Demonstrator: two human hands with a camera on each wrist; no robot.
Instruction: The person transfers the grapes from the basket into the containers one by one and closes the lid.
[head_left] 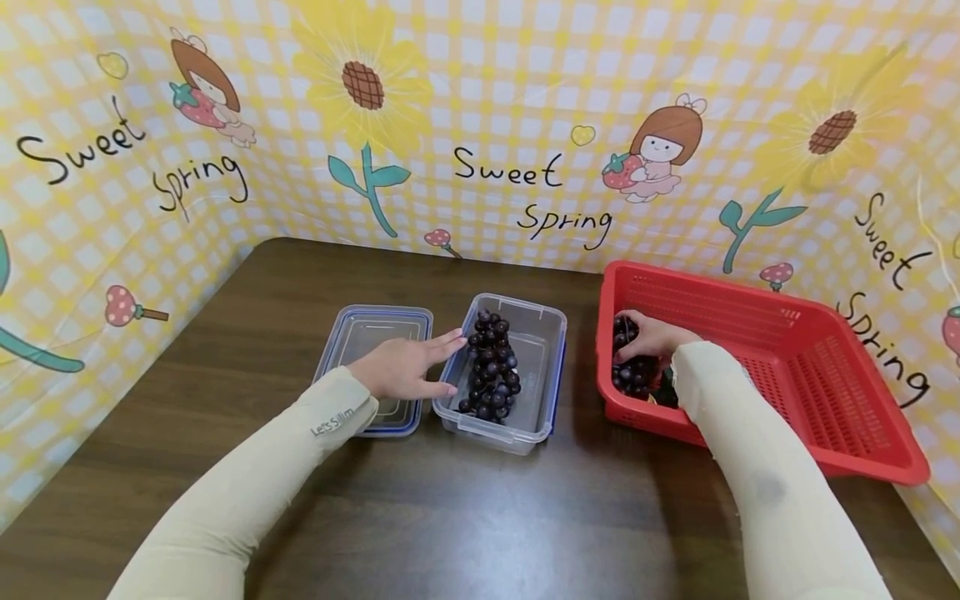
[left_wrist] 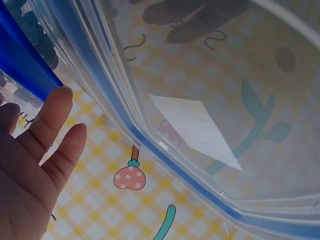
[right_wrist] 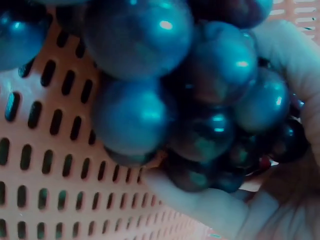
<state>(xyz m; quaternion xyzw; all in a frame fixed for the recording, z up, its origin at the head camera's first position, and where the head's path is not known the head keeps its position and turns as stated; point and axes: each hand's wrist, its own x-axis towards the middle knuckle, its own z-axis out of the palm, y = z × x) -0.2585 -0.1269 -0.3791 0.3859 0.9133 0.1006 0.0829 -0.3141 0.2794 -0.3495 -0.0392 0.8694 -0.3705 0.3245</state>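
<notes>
A bunch of dark grapes lies along the left side of a clear container. My left hand has its fingers spread at that container's left rim, above the clear lid; in the left wrist view the fingertips meet the blue edge. Inside the left end of the red basket, my right hand grips more dark grapes. The right wrist view shows thumb and fingers curled round the grapes, close to the slotted basket wall.
The clear lid with a blue seal lies flat on the brown table, left of the container. Something dark green shows beside the grapes in the basket. A patterned cloth stands behind and at both sides.
</notes>
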